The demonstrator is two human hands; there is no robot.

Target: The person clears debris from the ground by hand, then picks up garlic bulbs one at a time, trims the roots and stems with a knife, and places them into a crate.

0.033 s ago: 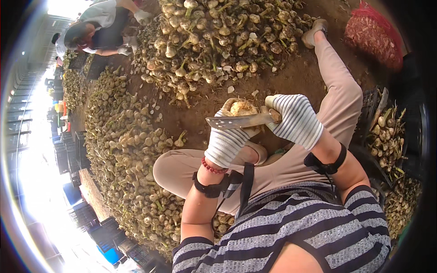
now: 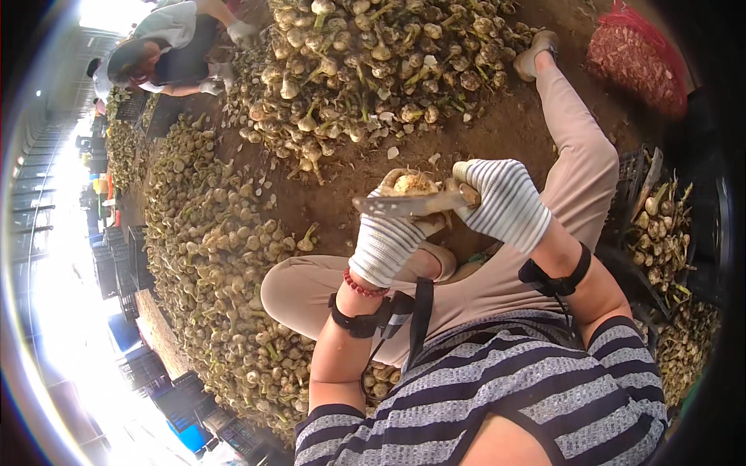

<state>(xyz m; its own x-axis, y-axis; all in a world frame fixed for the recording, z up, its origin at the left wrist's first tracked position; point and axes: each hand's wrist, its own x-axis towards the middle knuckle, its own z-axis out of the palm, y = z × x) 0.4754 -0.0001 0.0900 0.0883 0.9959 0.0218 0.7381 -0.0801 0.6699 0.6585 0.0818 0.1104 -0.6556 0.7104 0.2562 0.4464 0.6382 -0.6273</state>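
My left hand, in a striped knit glove, is closed around a pale garlic bulb with its rough root side facing up. My right hand, gloved the same way, grips the handle of a knife. The broad blade points left across my left hand, just on the near side of the bulb, and motion blurs it. Whether the edge touches the bulb I cannot tell. Both hands are held close together above my lap.
A large garlic heap lies ahead, another pile along my left. At right stand a crate of garlic and a red mesh sack. Another person bends at the far left. My outstretched leg borders the right.
The knife blade has shifted slightly upward over the left hand and is now blurred, covering more of the bulb's near side. Both hands stay almost in place.
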